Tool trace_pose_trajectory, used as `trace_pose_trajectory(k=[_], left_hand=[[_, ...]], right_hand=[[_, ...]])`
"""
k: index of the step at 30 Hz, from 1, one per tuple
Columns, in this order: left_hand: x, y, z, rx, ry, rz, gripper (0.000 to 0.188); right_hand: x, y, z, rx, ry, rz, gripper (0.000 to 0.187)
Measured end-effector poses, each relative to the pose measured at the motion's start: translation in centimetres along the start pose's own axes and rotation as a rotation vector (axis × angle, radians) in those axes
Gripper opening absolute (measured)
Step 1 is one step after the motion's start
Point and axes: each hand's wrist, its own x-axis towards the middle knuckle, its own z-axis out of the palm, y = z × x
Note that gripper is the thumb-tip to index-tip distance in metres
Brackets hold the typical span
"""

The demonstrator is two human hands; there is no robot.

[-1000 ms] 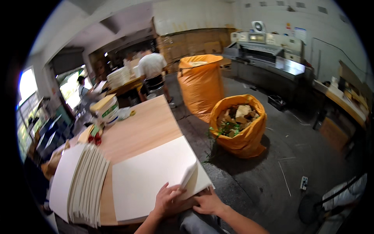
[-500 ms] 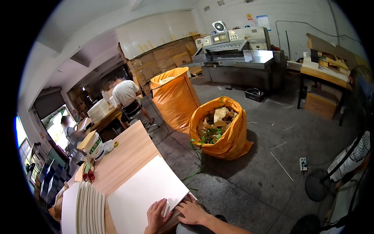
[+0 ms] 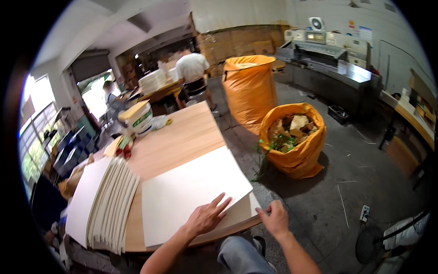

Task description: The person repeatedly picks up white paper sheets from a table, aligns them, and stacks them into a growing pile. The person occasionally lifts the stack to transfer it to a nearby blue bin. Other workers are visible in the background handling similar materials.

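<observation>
Large white sheets (image 3: 191, 182) lie in a stack at the table's front right. The upper part of the stack is raised along its right front edge, with a gap above the lower sheet (image 3: 253, 205). My left hand (image 3: 207, 217) rests on the top near that edge, its fingers spread. Just off the stack's right corner is my right hand (image 3: 276, 221), fingers partly bent and thumb apart from them. The thumb tip is at the corner of the lower sheet; whether it touches is unclear. Left of the stack stands a fanned pile of white sheets in batches (image 3: 112, 205).
The wooden table (image 3: 178, 132) also holds a white bucket (image 3: 139, 121) and red-handled tool (image 3: 124, 150). Two orange sacks, one tall (image 3: 248, 91) and one with scraps (image 3: 292, 155), stand beyond its right edge. A person (image 3: 191, 68) sits farther back.
The view has turned left. My right hand has come away from the sheets' edge to the right. My left hand stays on top, and the upper sheets now stand raised at the right corner.
</observation>
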Motion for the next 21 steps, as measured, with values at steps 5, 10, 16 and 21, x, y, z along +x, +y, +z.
trace_pose_trajectory(k=[5, 10, 16, 21], left_hand=[[0.1, -1.0, 0.1, -0.002, -0.059, 0.047, 0.047], [-0.8, -1.5, 0.4, -0.127, 0.069, -0.007, 0.034], [-0.8, -1.6, 1.0, -0.171, 0.086, -0.04, 0.034], [-1.4, -1.3, 1.4, -0.16, 0.113, -0.013, 0.053]], right_hand=[[2.5, -0.3, -0.7, -0.239, -0.328, -0.056, 0.048], [3.2, -6.2, -1.0, 0.228, -0.127, 0.013, 0.044], [4.8, -5.7, 1.8, 0.663, -0.15, 0.167, 0.042], [5.2, -6.2, 1.6, 0.579, -0.147, 0.082, 0.038]])
